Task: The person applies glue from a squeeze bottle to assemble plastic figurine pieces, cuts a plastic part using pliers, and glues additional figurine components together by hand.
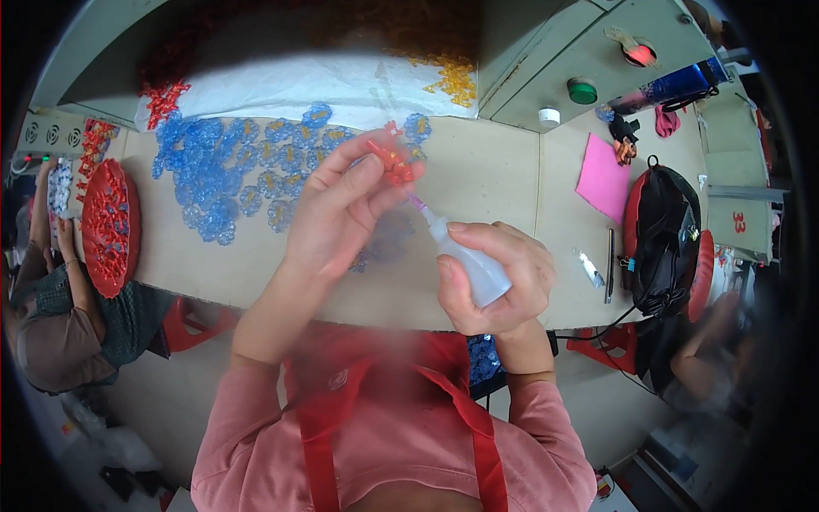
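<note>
Between the fingertips of my left hand (337,200) is a small translucent red plastic piece (397,164) with some yellow in it, raised over the table. My right hand (525,273) is wrapped round a whitish squeeze bottle (479,266). The bottle tilts up to the left, and its thin pinkish nozzle (416,202) points at the lower side of the red piece. Whether the tip touches it I cannot tell. Beyond my left hand, many clear blue flower-shaped pieces (200,183) lie on the table, several with yellow centres.
At the back, red pieces (162,104) and yellow pieces (456,81) lie on a white sheet (290,90). A red tray (133,226) of red pieces stands left. On the right are a pink sheet (602,181), a pen (610,266) and a black bag (670,235). People sit on both sides.
</note>
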Tool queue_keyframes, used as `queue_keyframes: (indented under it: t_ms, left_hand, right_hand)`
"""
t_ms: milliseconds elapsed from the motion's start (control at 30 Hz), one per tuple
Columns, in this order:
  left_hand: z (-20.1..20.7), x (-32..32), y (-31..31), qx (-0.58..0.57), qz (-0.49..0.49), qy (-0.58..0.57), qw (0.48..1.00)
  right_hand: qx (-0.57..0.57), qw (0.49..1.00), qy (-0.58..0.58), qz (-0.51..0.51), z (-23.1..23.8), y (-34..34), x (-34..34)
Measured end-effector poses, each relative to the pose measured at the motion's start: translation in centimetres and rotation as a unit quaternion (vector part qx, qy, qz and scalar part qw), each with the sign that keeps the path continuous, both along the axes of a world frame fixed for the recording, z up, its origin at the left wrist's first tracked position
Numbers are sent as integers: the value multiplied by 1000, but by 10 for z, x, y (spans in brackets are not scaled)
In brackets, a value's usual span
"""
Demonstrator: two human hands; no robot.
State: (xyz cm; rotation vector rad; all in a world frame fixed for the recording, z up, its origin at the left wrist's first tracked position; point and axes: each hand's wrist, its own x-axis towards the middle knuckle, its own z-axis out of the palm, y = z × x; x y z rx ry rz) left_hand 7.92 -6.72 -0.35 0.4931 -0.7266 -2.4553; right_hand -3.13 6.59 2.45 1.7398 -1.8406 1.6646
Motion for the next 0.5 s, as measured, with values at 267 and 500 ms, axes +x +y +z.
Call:
queue_keyframes:
  t_ms: [267,500]
  left_hand:
    - [1,0,0,5,1,-2,1000]
    - [-1,0,-2,19,3,-10,1000]
  right_hand:
    - [1,1000,-7,1,0,-1,0]
    - [-13,1000,-3,-11,1,2,-2]
